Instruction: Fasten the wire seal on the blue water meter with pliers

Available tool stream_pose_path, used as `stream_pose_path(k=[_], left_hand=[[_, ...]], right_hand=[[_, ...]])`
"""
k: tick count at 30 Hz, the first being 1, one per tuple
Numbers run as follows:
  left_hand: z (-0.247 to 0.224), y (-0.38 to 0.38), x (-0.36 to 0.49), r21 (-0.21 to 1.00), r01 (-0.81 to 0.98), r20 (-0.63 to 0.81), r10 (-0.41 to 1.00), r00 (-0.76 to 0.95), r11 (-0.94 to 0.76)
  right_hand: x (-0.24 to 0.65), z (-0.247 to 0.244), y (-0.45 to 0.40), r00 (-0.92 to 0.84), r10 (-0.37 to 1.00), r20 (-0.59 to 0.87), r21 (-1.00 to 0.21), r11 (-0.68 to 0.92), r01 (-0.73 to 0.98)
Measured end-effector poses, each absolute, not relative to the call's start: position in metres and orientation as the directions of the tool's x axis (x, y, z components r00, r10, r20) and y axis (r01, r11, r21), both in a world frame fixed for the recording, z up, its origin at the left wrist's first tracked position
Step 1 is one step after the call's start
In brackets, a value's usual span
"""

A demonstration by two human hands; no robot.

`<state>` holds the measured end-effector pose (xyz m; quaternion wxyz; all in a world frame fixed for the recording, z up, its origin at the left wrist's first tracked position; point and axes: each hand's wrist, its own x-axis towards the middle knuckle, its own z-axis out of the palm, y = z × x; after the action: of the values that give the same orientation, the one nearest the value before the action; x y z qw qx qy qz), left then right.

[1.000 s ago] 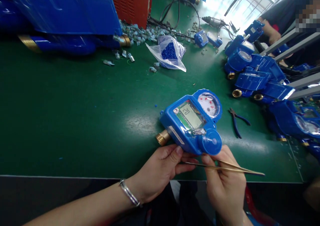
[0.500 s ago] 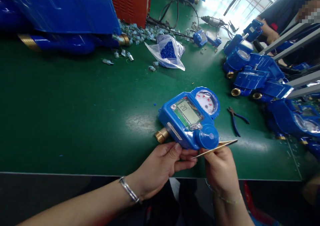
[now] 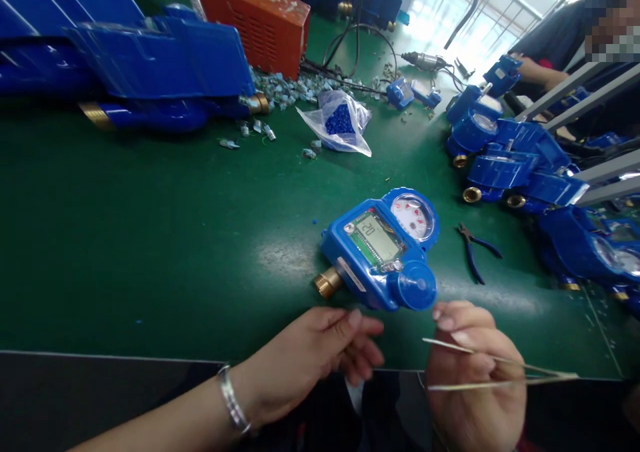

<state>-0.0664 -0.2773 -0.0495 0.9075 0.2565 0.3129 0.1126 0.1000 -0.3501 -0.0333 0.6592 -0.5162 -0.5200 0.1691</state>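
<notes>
A blue meter (image 3: 373, 252) with a lit display and a round dial lies on the green table, its brass threaded end toward the left. Just below it is my left hand (image 3: 333, 345), apart from the meter, fingers loosely curled and spread with nothing seen in them. My right hand (image 3: 475, 365), at the lower right of the meter, holds metal tweezers (image 3: 545, 372), whose two tips point left and stand apart. The fingertips of that hand are close to the round blue cap (image 3: 417, 285) of the meter.
Pliers with blue handles (image 3: 473, 249) lie right of the meter. Behind are an open plastic bag of blue bits (image 3: 340, 120), scattered small parts (image 3: 287, 91) and an orange box (image 3: 255, 22). More blue meters (image 3: 505, 165) stand at right and left. A person's arm shows at upper right.
Both hands have drawn away from the meter toward the table's front edge. The tweezers have moved down and right with my right hand, and their tips now point left.
</notes>
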Motion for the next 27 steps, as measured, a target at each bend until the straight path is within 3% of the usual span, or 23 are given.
stream_pose_path(k=[2, 3, 6, 8, 11, 13, 16, 20, 24, 27], left_hand=[[-0.041, -0.265, -0.083, 0.678, 0.116, -0.555, 0.402, 0.728, 0.726], [-0.038, -0.256, -0.090, 0.747, 0.139, -0.559, 0.501, 0.661, 0.651], [-0.035, -0.224, -0.096, 0.878, 0.018, -0.459, 0.831, 0.315, 0.478], [-0.037, -0.206, -0.091, 0.886, -0.044, -0.442, 0.871, 0.215, 0.461], [-0.038, -0.195, -0.080, 0.883, 0.048, -0.459, 0.834, 0.307, 0.468], [-0.036, -0.199, -0.075, 0.883, 0.138, -0.462, 0.783, 0.417, 0.448], [-0.035, -0.218, -0.071, 0.867, 0.118, -0.462, 0.689, 0.559, 0.485], [-0.041, -0.250, -0.061, 0.738, 0.036, -0.505, 0.516, 0.692, 0.674], [-0.046, -0.278, -0.039, 0.601, -0.071, -0.472, 0.425, 0.772, 0.796], [-0.048, -0.286, -0.021, 0.615, -0.065, -0.453, 0.419, 0.787, 0.786]], right_hand=[[0.088, -0.025, -0.344, 0.407, 0.655, 0.637, -0.768, 0.490, 0.413], [0.080, -0.022, -0.340, 0.397, 0.639, 0.659, -0.748, 0.502, 0.433], [0.059, -0.017, -0.318, 0.394, 0.666, 0.634, -0.766, 0.471, 0.437], [0.049, -0.018, -0.301, 0.451, 0.602, 0.659, -0.749, 0.466, 0.472], [0.046, -0.023, -0.281, 0.536, 0.406, 0.740, -0.668, 0.540, 0.512], [0.055, -0.024, -0.276, 0.592, 0.357, 0.723, -0.662, 0.605, 0.443], [0.084, -0.021, -0.274, 0.604, 0.446, 0.661, -0.695, 0.666, 0.270], [0.130, -0.011, -0.264, 0.394, 0.691, 0.606, -0.767, 0.639, 0.059], [0.160, -0.008, -0.240, 0.315, 0.755, 0.575, -0.807, 0.588, 0.062], [0.179, -0.010, -0.231, 0.350, 0.757, 0.552, -0.828, 0.546, 0.124]])
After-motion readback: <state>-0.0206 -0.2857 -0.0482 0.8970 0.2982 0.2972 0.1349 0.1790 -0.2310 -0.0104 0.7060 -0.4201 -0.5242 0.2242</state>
